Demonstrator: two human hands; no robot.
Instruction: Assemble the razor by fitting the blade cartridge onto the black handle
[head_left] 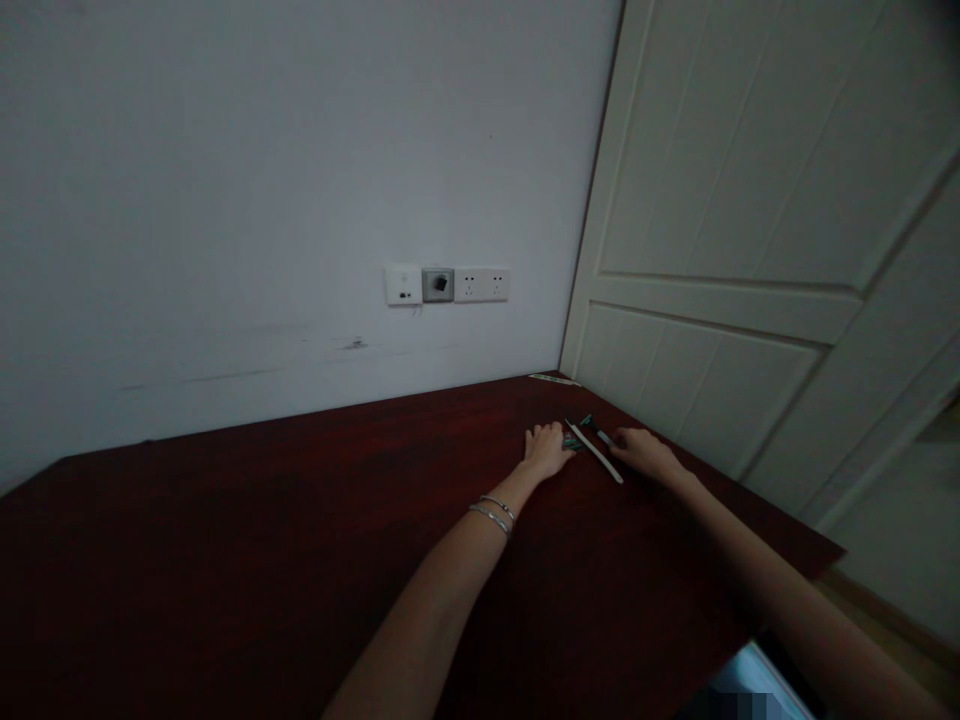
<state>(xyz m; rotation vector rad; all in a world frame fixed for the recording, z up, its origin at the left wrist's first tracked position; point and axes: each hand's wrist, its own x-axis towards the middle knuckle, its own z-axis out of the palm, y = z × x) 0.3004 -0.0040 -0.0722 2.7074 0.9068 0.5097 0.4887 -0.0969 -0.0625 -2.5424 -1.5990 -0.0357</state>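
Note:
On the dark red tabletop, my left hand lies palm down with its fingers spread. Beside its thumb is a small dark green object, partly covered by the hand; its kind does not show clearly. My right hand has its fingers closed on the near end of a slim stick, grey along the handle with a dark green far end. Between the two hands rests a long, thin, pale strip, slightly curved and apart from the right fingers.
Another flat, patterned strip lies in the far corner of the table. Behind stands a white wall with a socket panel. A white panelled door borders the right side. The table's front right corner juts out near my right forearm.

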